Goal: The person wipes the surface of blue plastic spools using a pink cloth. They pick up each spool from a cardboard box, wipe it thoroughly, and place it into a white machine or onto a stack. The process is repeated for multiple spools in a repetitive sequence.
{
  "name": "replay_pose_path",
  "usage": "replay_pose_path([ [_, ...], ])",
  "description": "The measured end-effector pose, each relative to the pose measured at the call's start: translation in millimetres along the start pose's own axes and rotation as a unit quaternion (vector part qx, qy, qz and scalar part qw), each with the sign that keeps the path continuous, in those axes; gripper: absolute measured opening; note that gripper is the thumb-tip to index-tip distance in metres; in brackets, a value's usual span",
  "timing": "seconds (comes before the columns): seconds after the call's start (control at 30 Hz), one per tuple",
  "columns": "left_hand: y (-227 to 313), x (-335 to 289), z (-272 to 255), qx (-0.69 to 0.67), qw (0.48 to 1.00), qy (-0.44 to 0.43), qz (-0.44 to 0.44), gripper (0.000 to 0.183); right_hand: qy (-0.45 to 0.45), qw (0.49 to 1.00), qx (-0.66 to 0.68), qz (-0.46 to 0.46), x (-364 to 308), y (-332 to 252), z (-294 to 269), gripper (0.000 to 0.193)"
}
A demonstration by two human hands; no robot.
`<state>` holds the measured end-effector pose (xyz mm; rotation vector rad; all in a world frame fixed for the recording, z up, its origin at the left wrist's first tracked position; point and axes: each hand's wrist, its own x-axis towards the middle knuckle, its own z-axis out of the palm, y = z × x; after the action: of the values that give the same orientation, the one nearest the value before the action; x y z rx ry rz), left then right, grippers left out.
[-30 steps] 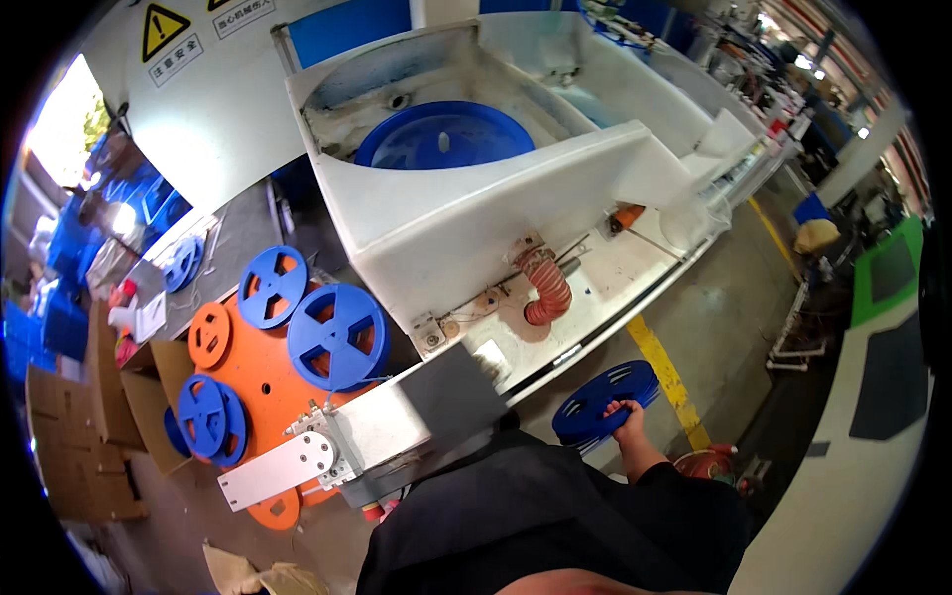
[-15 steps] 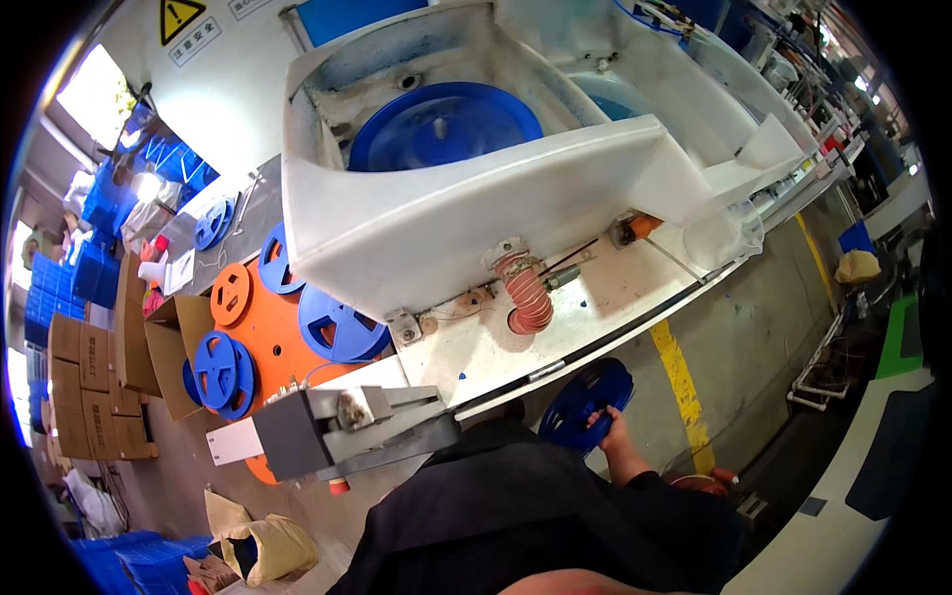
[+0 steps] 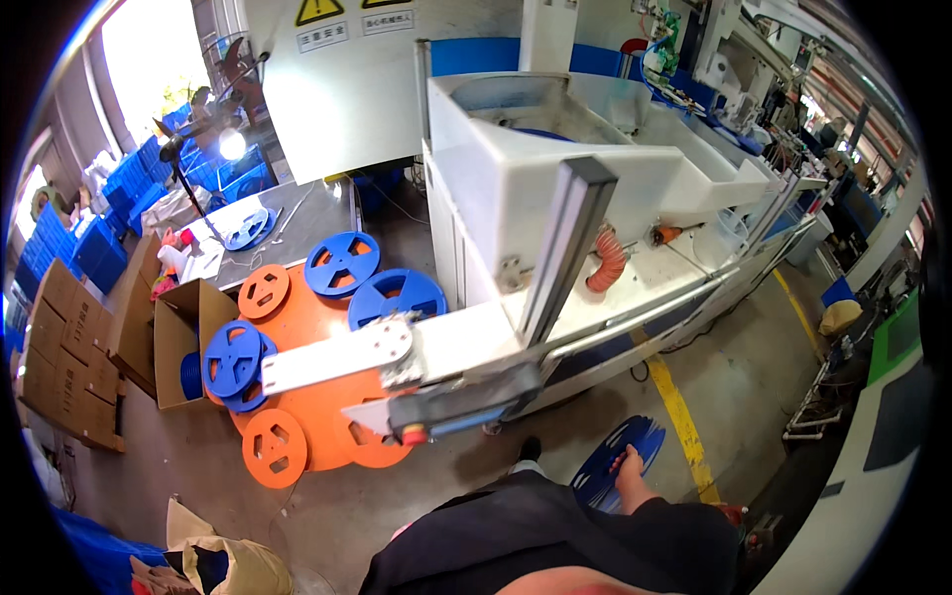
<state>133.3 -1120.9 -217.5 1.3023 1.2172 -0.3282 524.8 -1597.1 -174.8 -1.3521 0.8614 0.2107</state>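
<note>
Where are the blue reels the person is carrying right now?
In the head view, the blue reels are low, right of centre, gripped in the right hand and just left of the yellow floor stripe.

right hand (image 3: 630,469) grips blue reels (image 3: 601,464); other reels (image 3: 232,361) lie on an orange surface (image 3: 315,319)

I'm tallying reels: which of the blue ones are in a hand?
The blue stack in the person's right hand, beside the yellow floor line. The blue reels on the orange surface have no hand on them.
</note>
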Motion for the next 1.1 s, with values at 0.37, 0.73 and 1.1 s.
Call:
replay_pose_path([
  [0.37,-331,-184,-63,-0.282,0.951,0.117,-0.050,0.027,-0.350,0.761,-0.514,0.184,-171,119,82,0.037],
  [0.73,-399,-261,103,-0.491,0.768,0.277,-0.303,0.019,-0.415,0.565,-0.605,0.378,-389,225,282,0.052],
  [1.1,-319,-227,-7,-0.555,0.719,0.312,-0.278,0.033,-0.453,0.384,-0.741,0.314,-470,313,407,0.053],
])
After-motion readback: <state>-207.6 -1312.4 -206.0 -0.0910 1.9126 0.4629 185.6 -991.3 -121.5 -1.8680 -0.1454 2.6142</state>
